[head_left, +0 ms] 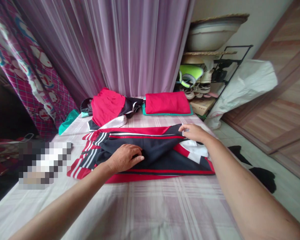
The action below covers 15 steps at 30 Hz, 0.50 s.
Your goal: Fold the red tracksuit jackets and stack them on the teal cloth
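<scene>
Clothes (157,150) lie across the bed (140,210). Your left grip (124,158) rests loosely spread on top; your right grip (193,132) seems to pinch the far edge. Pull that edge gently, and smooth bumps flat.

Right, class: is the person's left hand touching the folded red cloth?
No, the left hand is over the dark garment, while the folded red cloth lies farther back, near the purple curtain.

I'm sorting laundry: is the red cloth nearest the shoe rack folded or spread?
Folded. The red cloth lies as a neat rectangle on green cloth.
</scene>
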### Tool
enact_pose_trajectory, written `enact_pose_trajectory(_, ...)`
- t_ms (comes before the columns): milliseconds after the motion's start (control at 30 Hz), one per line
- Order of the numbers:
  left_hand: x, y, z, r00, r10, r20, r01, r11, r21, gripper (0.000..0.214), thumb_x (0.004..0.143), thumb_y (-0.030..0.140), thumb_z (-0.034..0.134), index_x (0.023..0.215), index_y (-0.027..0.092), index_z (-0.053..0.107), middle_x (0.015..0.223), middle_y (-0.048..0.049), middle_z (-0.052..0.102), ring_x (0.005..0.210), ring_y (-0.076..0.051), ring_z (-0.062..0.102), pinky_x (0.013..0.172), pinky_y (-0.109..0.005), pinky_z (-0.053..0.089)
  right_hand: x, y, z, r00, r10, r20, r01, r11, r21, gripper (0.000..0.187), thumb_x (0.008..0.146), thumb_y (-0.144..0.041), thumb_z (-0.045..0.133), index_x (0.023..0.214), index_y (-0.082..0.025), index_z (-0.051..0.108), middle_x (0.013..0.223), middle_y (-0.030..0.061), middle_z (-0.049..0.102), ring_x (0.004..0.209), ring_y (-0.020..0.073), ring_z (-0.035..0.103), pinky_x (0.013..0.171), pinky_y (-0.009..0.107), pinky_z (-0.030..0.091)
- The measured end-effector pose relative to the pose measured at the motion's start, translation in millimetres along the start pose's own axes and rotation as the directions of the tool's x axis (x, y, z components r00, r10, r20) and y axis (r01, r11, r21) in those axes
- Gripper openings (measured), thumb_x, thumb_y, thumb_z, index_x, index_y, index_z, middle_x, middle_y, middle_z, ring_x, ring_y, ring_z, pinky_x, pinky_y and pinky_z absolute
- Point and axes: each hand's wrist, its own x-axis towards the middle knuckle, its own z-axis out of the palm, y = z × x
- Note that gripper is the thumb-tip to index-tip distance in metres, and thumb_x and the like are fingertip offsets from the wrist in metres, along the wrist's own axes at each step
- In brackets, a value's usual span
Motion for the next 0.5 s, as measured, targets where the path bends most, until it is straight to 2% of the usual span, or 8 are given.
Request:
enact_pose_trajectory(67,-3.7,-9.6,1.7,0.996,-0.084,-0.034,0.085,0.996,0.027,0.037,0.1,0.044,0.04,0.104,0.022,0.07,0.119,-0.0064,0.073,0.11,-0.022,0.067,0.097,-0.036,0.051,-6.6,-4.1,4.1,0.996,-0.033,-0.085,0.022,0.992,-0.123,0.027,0.07,-0.016,0.056,0.088,-0.024,0.073,0.095,0.0024,0.076,0.088,0.0198,0.066,0.079,0.028,0.049)
enact_pose_trajectory(167,-8.8,-34.9,-8.1,0.973,-0.21,-0.099,0.223,0.965,0.136,0.035,0.099,0.039,0.041,0.111,0.021,0.069,0.114,-0.0075,0.074,0.107,-0.024,0.068,0.097,-0.038,0.052,-14.9,-25.2,13.6,0.979,-0.126,-0.162,0.094,0.977,-0.191,0.027,0.083,-0.022,0.052,0.098,-0.025,0.074,0.104,0.0042,0.076,0.098,0.0216,0.067,0.086,0.03,0.048)
enact_pose_trajectory(267,-17.7,-62.0,-18.8,0.927,-0.34,-0.156,0.371,0.89,0.266,0.037,0.095,0.037,0.045,0.119,0.02,0.067,0.126,-0.0107,0.07,0.116,-0.028,0.064,0.101,-0.043,0.05,-21.3,-49.2,26.8,0.971,-0.214,-0.11,0.177,0.945,-0.275,0.026,0.089,-0.035,0.055,0.106,-0.026,0.073,0.106,0.0053,0.076,0.104,0.0251,0.065,0.093,0.037,0.046)
enact_pose_trajectory(367,-30.3,-84.0,-22.1,0.864,-0.451,-0.225,0.503,0.801,0.325,0.042,0.094,0.039,0.047,0.128,0.019,0.062,0.137,-0.0138,0.062,0.125,-0.031,0.059,0.105,-0.046,0.046,-23.6,-59.7,37.8,0.98,-0.195,-0.037,0.173,0.929,-0.327,0.022,0.086,-0.033,0.06,0.102,-0.026,0.074,0.101,0.0053,0.076,0.1,0.0256,0.066,0.094,0.04,0.044)
enact_pose_trajectory(500,-40.1,-102.8,-25.3,0.803,-0.539,-0.257,0.596,0.727,0.34,0.052,0.093,0.044,0.046,0.138,0.018,0.052,0.142,-0.0153,0.058,0.129,-0.03,0.056,0.106,-0.044,0.044,-17.2,-57.3,40.9,0.979,-0.176,-0.106,0.142,0.952,-0.272,0.021,0.087,-0.028,0.057,0.099,-0.027,0.074,0.098,0.0039,0.076,0.097,0.0231,0.066,0.09,0.036,0.046)
